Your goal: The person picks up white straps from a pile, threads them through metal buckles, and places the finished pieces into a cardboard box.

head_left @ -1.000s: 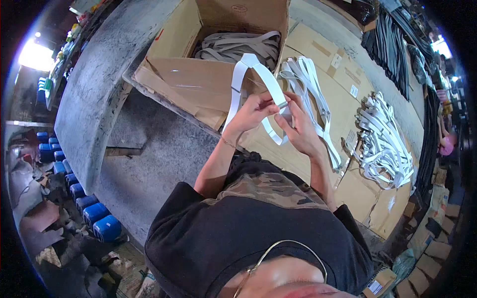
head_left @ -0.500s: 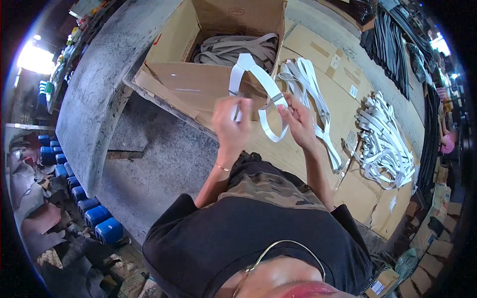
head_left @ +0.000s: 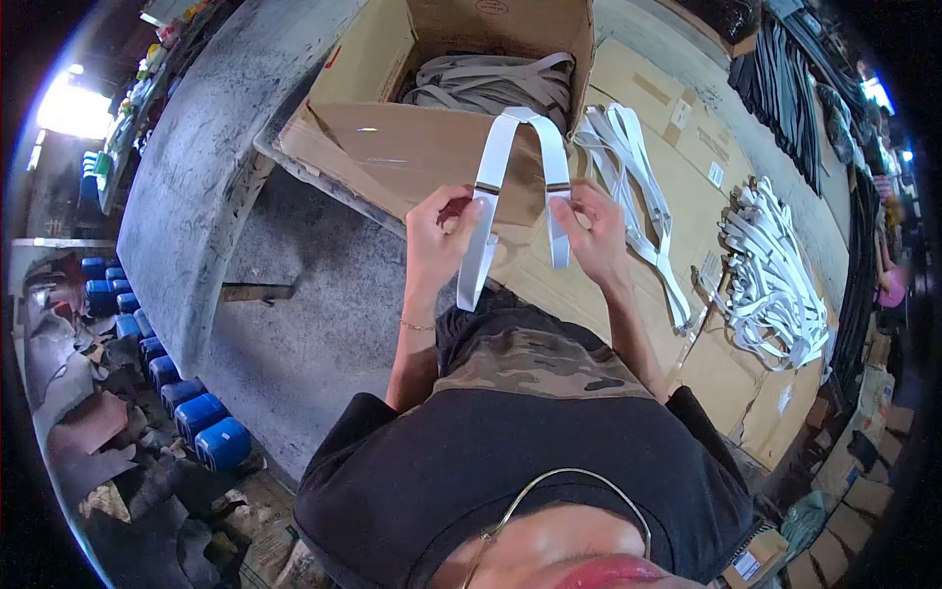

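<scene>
A pair of white suspenders (head_left: pixel 498 152) hangs between my hands, its joined top arched upward and its two straps running down. Dark adjuster slides sit on both straps. My left hand (head_left: pixel 439 236) is closed in a pinch on the left strap just below its slide. On the other strap, my right hand (head_left: pixel 594 231) pinches beside the slide. Loose strap ends dangle below both hands. Just right of my right hand, more white suspenders (head_left: pixel 638 196) lie lengthwise on flattened cardboard.
An open cardboard box (head_left: pixel 392 152) holding grey-white straps stands beyond my hands. Flattened cardboard (head_left: pixel 643 83) covers the table, with a heap of white straps (head_left: pixel 775 285) on its right. Black straps (head_left: pixel 785 108) hang at the far right. Blue jugs (head_left: pixel 224 444) line the floor at left.
My hands have drawn the two straps straight and roughly parallel. The right strap's loop has dropped to a hanging end, and a long end now hangs under my left hand.
</scene>
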### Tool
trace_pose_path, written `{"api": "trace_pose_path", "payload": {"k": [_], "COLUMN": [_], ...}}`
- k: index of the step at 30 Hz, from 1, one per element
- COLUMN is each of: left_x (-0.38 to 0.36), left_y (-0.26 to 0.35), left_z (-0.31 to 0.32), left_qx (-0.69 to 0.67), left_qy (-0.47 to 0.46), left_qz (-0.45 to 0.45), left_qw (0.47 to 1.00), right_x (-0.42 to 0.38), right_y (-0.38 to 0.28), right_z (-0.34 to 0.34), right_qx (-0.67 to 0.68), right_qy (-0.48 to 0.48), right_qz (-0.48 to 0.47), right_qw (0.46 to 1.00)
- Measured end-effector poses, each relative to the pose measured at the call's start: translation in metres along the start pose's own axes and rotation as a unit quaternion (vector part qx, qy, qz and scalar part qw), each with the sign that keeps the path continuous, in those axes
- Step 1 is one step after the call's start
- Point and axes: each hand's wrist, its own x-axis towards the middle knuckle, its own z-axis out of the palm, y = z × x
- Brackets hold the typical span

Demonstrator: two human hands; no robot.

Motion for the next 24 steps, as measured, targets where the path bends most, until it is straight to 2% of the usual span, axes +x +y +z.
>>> {"api": "trace_pose_path", "payload": {"k": [2, 5, 7, 8, 10, 11, 13, 19, 22, 24], "left_x": [0.003, 0.004, 0.007, 0.008, 0.010, 0.012, 0.015, 0.025, 0.031, 0.035], "left_y": [-0.006, -0.010, -0.012, -0.013, -0.015, -0.016, -0.017, -0.015, -0.017, -0.016], "left_z": [0.001, 0.001, -0.001, -0.001, -0.002, -0.003, -0.003, -0.005, -0.008, -0.007], "left_qx": [0.019, 0.037, 0.037, 0.037, 0.038, 0.039, 0.046, 0.083, 0.106, 0.109], "left_qy": [0.011, 0.004, -0.001, -0.004, -0.015, -0.022, -0.033, -0.069, -0.085, -0.096], "left_qz": [0.017, 0.008, 0.002, -0.002, 0.000, 0.004, 0.000, -0.013, -0.009, -0.008], "left_qw": [1.000, 0.999, 0.999, 0.999, 0.999, 0.999, 0.998, 0.994, 0.991, 0.989], "right_x": [-0.001, -0.004, -0.004, -0.005, -0.004, -0.002, 0.002, 0.002, 0.001, 0.000], "right_y": [0.001, -0.004, -0.023, -0.017, 0.002, 0.000, -0.007, 0.011, 0.011, 0.010], "right_z": [0.000, 0.002, 0.003, 0.006, 0.013, 0.012, 0.008, 0.012, 0.015, 0.020], "right_qx": [-0.030, 0.010, 0.038, 0.038, 0.143, 0.143, 0.128, 0.168, 0.120, 0.137], "right_qy": [-0.014, -0.001, 0.031, 0.034, 0.086, 0.090, 0.007, 0.015, 0.034, 0.051], "right_qz": [-0.005, 0.058, 0.169, 0.171, 0.118, 0.119, 0.182, 0.158, 0.175, 0.181], "right_qw": [0.999, 0.998, 0.984, 0.984, 0.979, 0.978, 0.975, 0.973, 0.977, 0.972]}}
